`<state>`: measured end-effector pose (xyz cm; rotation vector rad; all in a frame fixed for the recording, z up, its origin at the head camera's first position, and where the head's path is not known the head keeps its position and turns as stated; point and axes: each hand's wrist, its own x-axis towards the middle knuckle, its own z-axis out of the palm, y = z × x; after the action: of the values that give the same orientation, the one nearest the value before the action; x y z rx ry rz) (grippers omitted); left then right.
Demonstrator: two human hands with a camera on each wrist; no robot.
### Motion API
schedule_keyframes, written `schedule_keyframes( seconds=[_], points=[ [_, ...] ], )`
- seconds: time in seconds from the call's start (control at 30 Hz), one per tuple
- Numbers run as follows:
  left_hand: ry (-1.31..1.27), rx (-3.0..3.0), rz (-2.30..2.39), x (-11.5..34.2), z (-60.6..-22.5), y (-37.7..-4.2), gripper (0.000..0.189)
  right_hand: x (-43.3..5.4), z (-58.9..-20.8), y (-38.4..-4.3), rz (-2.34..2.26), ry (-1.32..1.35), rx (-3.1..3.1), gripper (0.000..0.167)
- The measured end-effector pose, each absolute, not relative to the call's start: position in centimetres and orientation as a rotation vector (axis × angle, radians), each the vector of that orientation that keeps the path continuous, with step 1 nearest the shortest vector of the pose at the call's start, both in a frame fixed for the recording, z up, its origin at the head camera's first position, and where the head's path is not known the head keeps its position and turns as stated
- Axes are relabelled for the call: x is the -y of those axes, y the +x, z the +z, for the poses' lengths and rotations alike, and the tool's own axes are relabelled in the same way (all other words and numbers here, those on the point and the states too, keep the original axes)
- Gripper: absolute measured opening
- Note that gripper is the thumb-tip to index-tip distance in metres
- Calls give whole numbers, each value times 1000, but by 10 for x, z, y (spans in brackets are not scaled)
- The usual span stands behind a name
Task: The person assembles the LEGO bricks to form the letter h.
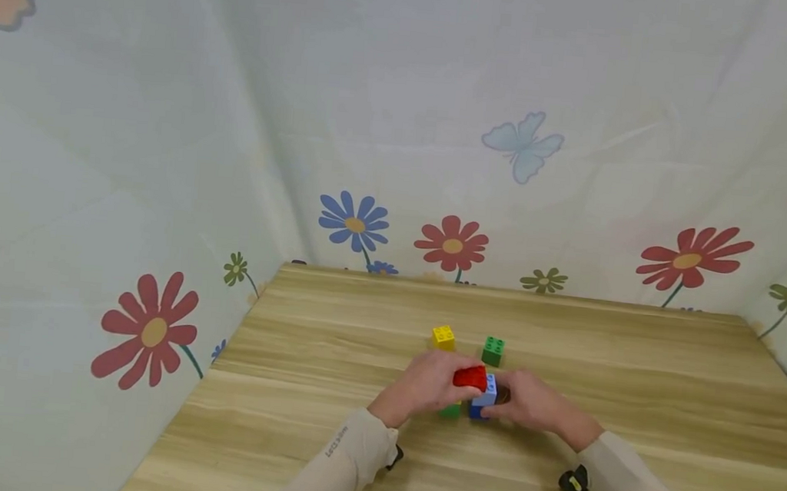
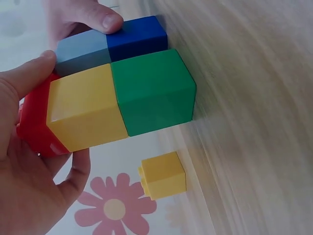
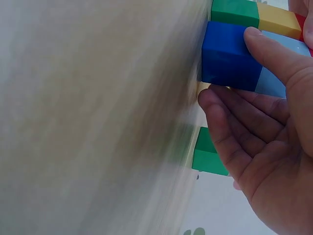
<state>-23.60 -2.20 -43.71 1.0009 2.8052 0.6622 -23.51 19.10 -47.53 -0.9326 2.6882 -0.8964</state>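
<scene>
My left hand [image 1: 417, 386] grips a red toy brick [image 1: 469, 376] at the top of a stack. Under the red one, in the left wrist view, are a yellow brick [image 2: 88, 107] and a green brick [image 2: 154, 93] at the bottom. Close beside stands a second stack, a light blue brick [image 1: 486, 394] on a dark blue brick [image 1: 477, 412]. My right hand [image 1: 534, 401] holds this stack, its thumb on the dark blue brick near the seam and its fingers round the far side. From the head camera, the left hand hides most of the yellow-green stack.
Behind the hands, a loose yellow brick [image 1: 443, 337] and a loose green brick [image 1: 492, 351] stand on the wooden table [image 1: 331, 333]. A pale cloth [image 1: 417, 124] printed with flowers and butterflies hangs behind the table and on its left.
</scene>
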Motion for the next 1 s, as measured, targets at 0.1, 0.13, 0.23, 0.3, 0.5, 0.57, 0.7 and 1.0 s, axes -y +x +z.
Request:
schedule_keyframes(
  seconds=[0.1, 0.13, 0.23, 0.3, 0.5, 0.57, 0.7, 1.0],
  points=[
    [964, -2755, 752, 24, -442, -238, 42, -190, -476, -235, -860, -895, -2690, 37],
    [943, -2731, 794, 25, -444, -239, 42, -189, -477, -235, -851, -888, -2692, 38],
    [878, -2662, 915, 28, -450, -241, 42, -188, -478, -234, -846, -883, -2691, 39],
    [852, -2628, 975, 30, -452, -243, 41, -188, -478, -234, -842, -882, -2692, 38],
    [815, -2589, 1048, 39, -454, -247, 40, -189, -475, -233, -839, -870, -2689, 39],
    [805, -2594, 1050, 44, -454, -248, 40, -189, -475, -233, -839, -857, -2692, 41],
    [804, -2599, 1052, 54, -454, -249, 40, -192, -475, -233, -853, -857, -2679, 43],
    [797, -2610, 1078, 67, -453, -248, 33, -205, -474, -237, -911, -956, -2702, 26]
  ],
)
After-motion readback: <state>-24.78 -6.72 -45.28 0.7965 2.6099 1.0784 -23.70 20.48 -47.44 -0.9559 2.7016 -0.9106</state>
